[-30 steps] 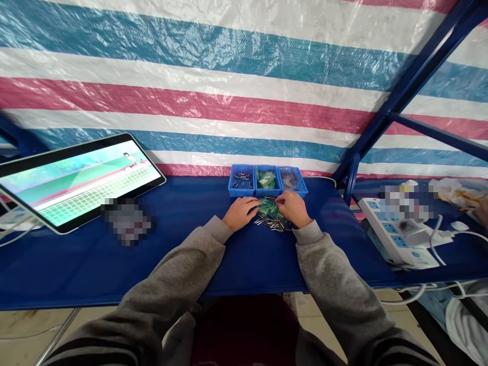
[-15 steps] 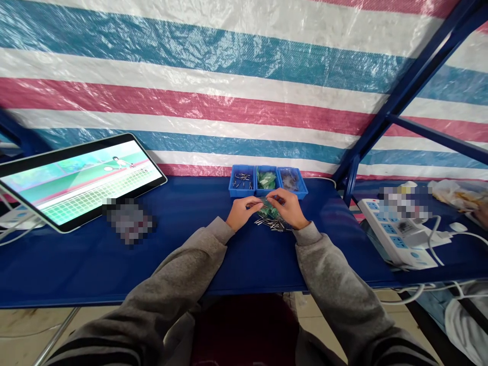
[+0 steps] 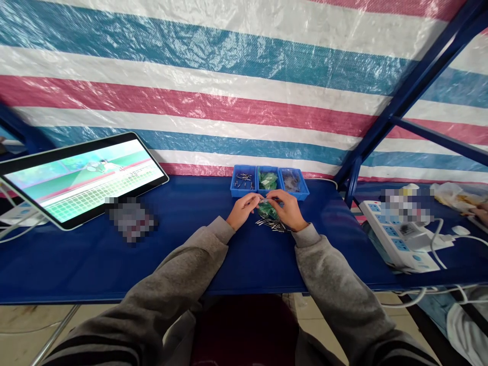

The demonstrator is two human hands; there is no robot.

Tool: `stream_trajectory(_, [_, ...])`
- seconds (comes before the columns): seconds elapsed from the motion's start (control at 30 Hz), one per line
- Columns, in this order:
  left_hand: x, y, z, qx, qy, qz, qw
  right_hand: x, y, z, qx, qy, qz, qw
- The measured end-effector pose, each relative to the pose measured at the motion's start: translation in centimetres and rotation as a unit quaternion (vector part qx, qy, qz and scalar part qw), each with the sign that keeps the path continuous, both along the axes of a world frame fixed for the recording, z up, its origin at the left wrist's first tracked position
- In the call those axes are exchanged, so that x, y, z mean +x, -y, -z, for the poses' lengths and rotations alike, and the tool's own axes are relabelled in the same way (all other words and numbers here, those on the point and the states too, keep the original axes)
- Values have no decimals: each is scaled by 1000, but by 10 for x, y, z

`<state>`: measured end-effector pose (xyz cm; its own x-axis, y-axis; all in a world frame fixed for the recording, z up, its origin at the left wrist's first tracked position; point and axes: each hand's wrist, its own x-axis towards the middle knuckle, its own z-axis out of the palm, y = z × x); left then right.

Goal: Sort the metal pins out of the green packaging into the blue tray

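Pinching left hand (image 3: 240, 211): thumb and finger closed on one end of a small pale piece (image 3: 264, 200), held just above the pile; its outline is too small to read.
Right hand (image 3: 288, 209): fingertips gripping the same piece from the right; the curled fingers and what lies under the palm are hidden.
Pile: crumpled, filmy green pieces (image 3: 266, 209) on the far side, thin shiny metal pins (image 3: 270, 222) on the near side, partly covered by the right hand.
Left bin (image 3: 244, 193): blue, boxy, loosely scattered with pins.
Middle bin (image 3: 263, 192): green and whitish bits, near wall partly masked by the hands.
Right bin (image 3: 302, 195): greyish, translucent contents, hard to make out.
Tabletop (image 3: 183, 254): smooth, glossy blue.
Sleeves (image 3: 183, 269): soft grey knit, cut off at the near edge.
Screen (image 3: 91, 178): slanted at left, its left corner cropped.
Blurred patch (image 3: 131, 218): pixelated, unreadable.
Striped sheet (image 3: 213, 76): woven plastic, wrinkled and shiny.
Power strip (image 3: 392, 236): white, right, partly behind plugs.
Another person's hand (image 3: 482, 212): far right, mostly cropped.
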<state>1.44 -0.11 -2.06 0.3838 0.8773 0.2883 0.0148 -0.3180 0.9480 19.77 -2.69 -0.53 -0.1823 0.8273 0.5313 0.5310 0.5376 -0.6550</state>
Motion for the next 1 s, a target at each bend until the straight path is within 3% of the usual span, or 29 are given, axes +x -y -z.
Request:
stream_trajectory(0.17, [0, 3, -1, 94, -71, -59, 991, -1, 0, -1, -23, -15, 11, 1000])
stream_trajectory(0.5, [-3, 2, -4, -30, 24, -27, 999, -6, 1, 0, -83, -76, -33, 993])
stream_trajectory(0.67, [-4, 3, -9, -52, 50, -14, 997, -5, 5, -5, -55, -85, -47, 994])
stream_trajectory(0.87, [-2, 4, -10, -73, 82, 23, 994, -2, 0, -4, 78, -14, -27, 997])
stream_trajectory(1.0, [-1, 1, -7, -44, 90, 12, 995, -1, -4, 0, 53, -45, -2, 998])
